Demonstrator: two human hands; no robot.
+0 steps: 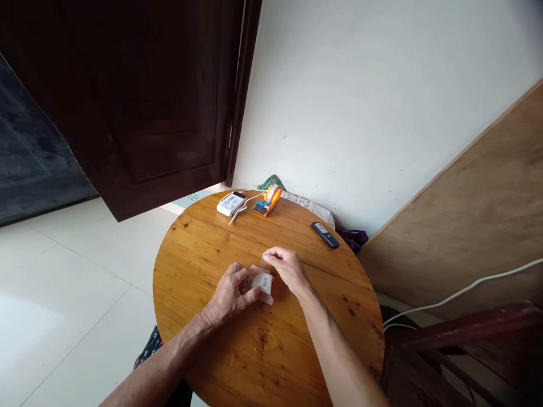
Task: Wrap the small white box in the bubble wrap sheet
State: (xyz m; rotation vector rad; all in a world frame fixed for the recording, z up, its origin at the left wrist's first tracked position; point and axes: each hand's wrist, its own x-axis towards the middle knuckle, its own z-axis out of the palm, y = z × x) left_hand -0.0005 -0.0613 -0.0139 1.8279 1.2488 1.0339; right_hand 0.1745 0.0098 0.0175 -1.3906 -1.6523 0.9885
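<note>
My left hand (230, 292) is closed around a small white box in clear wrapping (265, 282), pressing it against the wooden table. A printed label shows on the box's upper face, while the fingers cover its left part. Just beyond the box, my right hand (289, 269) is pinched, thumb against forefinger, on what looks like a strip of clear film (262, 262). That strip reaches down toward the far edge of the box. Whether it is stuck to the box is too small to tell.
On the round wooden table (186, 265), toward the back, are a white device with a cable (231, 204) and an orange tape dispenser (268, 202). A dark remote control (325, 234) lies at the back right. Beyond are a wall and a dark door (169, 102).
</note>
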